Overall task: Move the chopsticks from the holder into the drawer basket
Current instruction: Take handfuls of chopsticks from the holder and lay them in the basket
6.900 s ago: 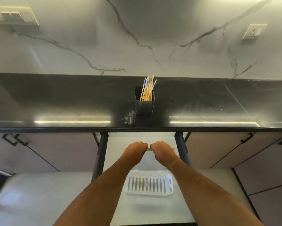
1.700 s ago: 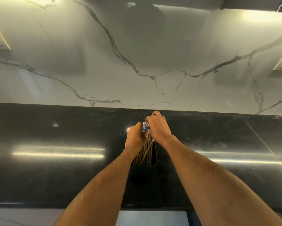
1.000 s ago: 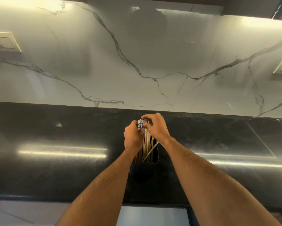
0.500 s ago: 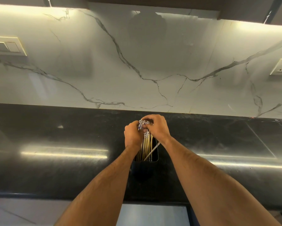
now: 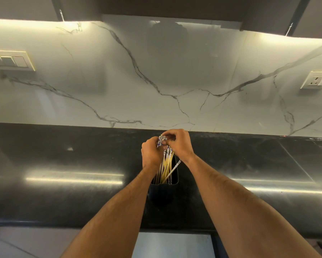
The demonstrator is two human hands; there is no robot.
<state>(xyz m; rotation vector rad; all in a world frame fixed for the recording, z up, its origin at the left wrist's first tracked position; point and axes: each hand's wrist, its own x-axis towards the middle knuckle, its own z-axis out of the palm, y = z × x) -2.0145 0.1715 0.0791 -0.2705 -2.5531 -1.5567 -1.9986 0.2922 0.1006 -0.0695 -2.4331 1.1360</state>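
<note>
Gripping from both sides, the left hand (image 5: 152, 152) and right hand (image 5: 179, 144) stay closed on the patterned tops of the chopsticks (image 5: 165, 164), now gathered tighter; below them the sticks stand in the holder (image 5: 163, 192) on the black table (image 5: 63, 192), one leaning loose rightward.

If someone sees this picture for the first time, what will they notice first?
Two bare forearms reach to the centre, where the left hand and right hand gather the patterned tops of the chopsticks in a black holder. Behind the dark countertop rises the white veined wall.
</note>
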